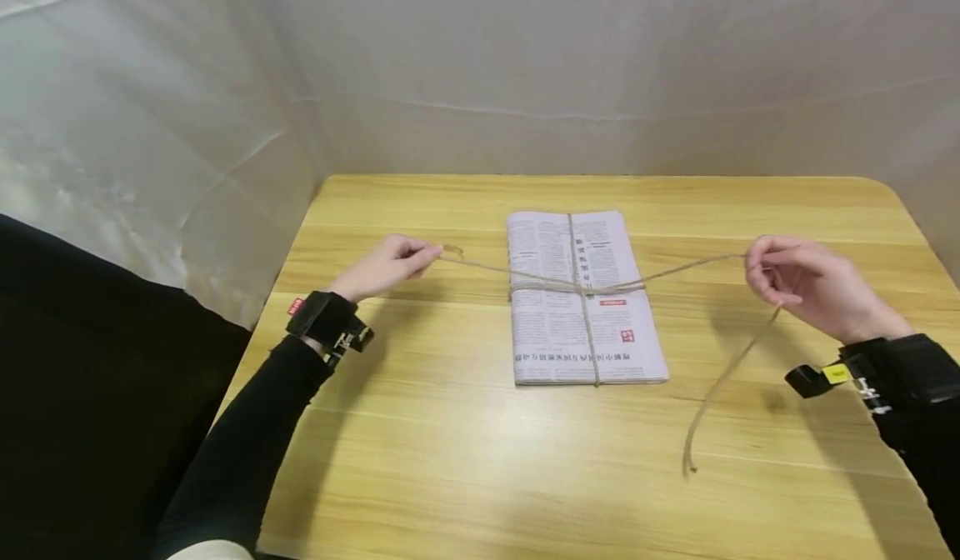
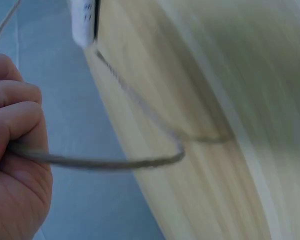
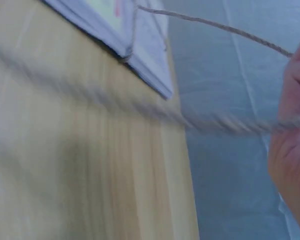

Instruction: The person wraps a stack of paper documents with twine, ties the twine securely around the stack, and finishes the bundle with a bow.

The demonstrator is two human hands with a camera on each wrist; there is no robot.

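— Nearest the lens: loose tail of twine (image 1: 720,393), trailing off the right hand (image 1: 806,289) across the wooden table (image 1: 465,452), end lying free.

— Grips?

— Right hand curled round the twine, fingers closed on the strand. Left hand (image 1: 386,267) pinching the other end at the fingertips (image 1: 429,253); fist wrapped round it in the left wrist view (image 2: 17,145).

— Beyond the hands?

— Both strands taut, running inward to a crossing atop the folded newspaper bundle (image 1: 581,297), flat at mid-table between the hands.

— Step in hand?

— Probably cinching the knot over the bundle; blurred wrist views, so hard to tell whether fully seated.

— Next?

— Likely an even outward pull, then a second overhand to lock.
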